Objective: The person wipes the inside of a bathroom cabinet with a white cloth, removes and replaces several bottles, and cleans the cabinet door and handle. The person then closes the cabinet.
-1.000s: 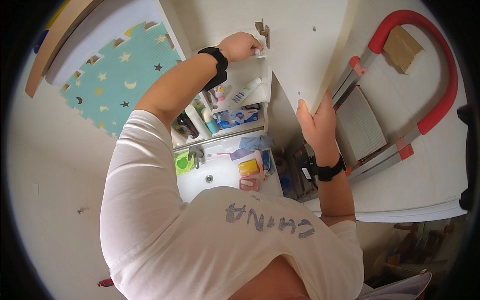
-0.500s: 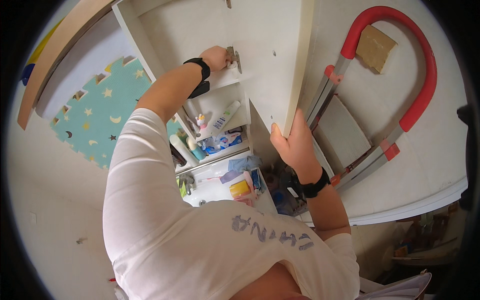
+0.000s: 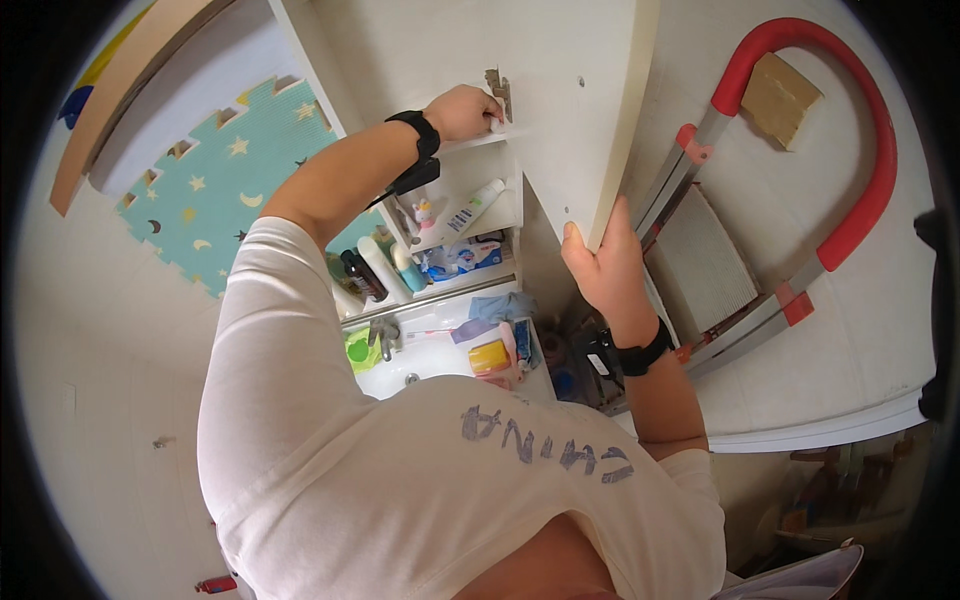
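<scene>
My left hand (image 3: pixel 463 113) reaches into the white cabinet (image 3: pixel 400 55), beside a worn metal hinge (image 3: pixel 499 88) at the door's inner edge. Its fingers are closed on something small and white (image 3: pixel 496 125), mostly covered, whose kind I cannot make out. The white cabinet door (image 3: pixel 570 100) stands swung out to the right. At its lower corner my right hand (image 3: pixel 612 275) grips the edge, thumb on the inner face. On the shelf below my left hand are a small pink-and-white figurine (image 3: pixel 424 214) and a white tube (image 3: pixel 474 211).
Several bottles (image 3: pixel 378 268) and a blue-and-white pack (image 3: pixel 460 259) line a lower ledge. Beneath is a white sink (image 3: pixel 430 352) with a faucet, a yellow item and a blue cloth (image 3: pixel 500 307). A red-handled ladder (image 3: pixel 875 130) leans at right; a star-patterned foam mat (image 3: pixel 215 185) is at left.
The view has shifted, so the cabinet appears farther up and right. My left fingers have moved slightly lower along the hinge. My right hand keeps its grip on the door edge.
</scene>
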{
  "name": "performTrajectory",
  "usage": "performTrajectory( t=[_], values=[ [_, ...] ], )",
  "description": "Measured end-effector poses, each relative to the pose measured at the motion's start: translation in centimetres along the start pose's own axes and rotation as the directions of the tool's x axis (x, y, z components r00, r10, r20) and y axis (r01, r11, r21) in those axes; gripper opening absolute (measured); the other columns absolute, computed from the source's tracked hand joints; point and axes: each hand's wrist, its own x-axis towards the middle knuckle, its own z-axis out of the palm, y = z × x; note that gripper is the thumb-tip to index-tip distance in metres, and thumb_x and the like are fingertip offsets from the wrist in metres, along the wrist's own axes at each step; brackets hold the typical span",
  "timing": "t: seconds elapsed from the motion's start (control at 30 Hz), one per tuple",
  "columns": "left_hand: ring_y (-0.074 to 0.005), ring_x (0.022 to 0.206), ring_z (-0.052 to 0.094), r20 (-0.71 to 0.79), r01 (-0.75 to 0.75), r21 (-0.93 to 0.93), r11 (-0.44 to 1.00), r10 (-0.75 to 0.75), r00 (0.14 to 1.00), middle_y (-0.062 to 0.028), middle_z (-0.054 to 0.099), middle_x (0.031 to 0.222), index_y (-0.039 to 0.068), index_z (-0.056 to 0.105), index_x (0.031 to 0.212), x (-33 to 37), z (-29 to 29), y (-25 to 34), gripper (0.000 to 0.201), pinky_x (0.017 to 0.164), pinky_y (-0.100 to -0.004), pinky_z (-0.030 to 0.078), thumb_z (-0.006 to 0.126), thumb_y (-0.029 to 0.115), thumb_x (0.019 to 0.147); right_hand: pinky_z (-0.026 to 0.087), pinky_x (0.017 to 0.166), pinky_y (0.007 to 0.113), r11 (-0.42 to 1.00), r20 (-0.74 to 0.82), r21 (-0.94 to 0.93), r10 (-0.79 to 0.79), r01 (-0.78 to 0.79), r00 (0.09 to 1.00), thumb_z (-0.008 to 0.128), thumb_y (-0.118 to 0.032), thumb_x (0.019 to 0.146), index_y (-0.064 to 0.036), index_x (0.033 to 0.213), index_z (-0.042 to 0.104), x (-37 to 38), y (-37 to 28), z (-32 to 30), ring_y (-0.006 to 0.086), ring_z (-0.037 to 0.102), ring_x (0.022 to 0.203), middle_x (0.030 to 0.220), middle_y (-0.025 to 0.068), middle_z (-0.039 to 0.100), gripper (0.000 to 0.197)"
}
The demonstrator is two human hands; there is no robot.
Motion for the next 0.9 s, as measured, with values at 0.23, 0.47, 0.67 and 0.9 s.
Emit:
performTrajectory(
  t=[0.23,0.47,0.67,0.9],
  values=[
    [-0.0335,0.091,0.064,0.01,0.01,0.007,1.0,-0.01,1.0,-0.0154,0.069,0.101,0.008,0.072,0.103,-1.2,0.0,1.0,0.025,0.084,-0.0378,0.05,0.059,0.011,0.081,0.05,0.068,0.044,1.0,0.0,-0.016,-0.005,0.005,1.0,0.061,-0.009,0.081,0.0027,0.116,0.048,0.1,0.2,-0.2,0.0403,0.064,0.078,0.088,0.0221,0.064,0.039],
    [-0.0331,0.093,0.063,0.065,-0.043,0.146,0.988,0.034,0.997,-0.0145,0.068,0.099,0.009,0.072,0.1,-2.5,-0.8,1.6,0.024,0.083,-0.0402,0.049,0.056,0.008,0.082,0.051,0.068,0.043,1.0,0.002,-0.02,-0.021,0.021,1.0,0.061,-0.007,0.082,0.0033,0.117,0.047,0.1,-0.1,-0.3,0.0403,0.064,0.078,0.087,0.0226,0.064,0.039],
    [-0.0332,0.094,0.062,0.054,-0.099,0.195,0.976,0.09,0.995,-0.0128,0.068,0.099,0.012,0.072,0.097,-3.2,-0.9,0.9,0.025,0.081,-0.0408,0.05,0.054,0.007,0.079,0.051,0.068,0.042,0.998,-0.006,-0.051,-0.022,0.022,1.0,0.061,-0.007,0.082,0.0032,0.116,0.047,0.2,-0.3,-0.4,0.0404,0.064,0.078,0.087,0.0227,0.064,0.038],
    [-0.0321,0.092,0.063,0.108,0.033,0.085,0.996,-0.042,0.993,-0.0152,0.067,0.097,0.006,0.071,0.093,-6.3,-3.2,1.4,0.017,0.081,-0.0388,0.05,0.061,0.012,0.08,0.05,0.065,0.043,0.997,-0.011,-0.068,-0.029,0.028,1.0,0.06,-0.008,0.082,0.0026,0.114,0.048,0.2,-0.5,-0.2,0.0414,0.063,0.075,0.085,0.0224,0.063,0.035]
  ],
)
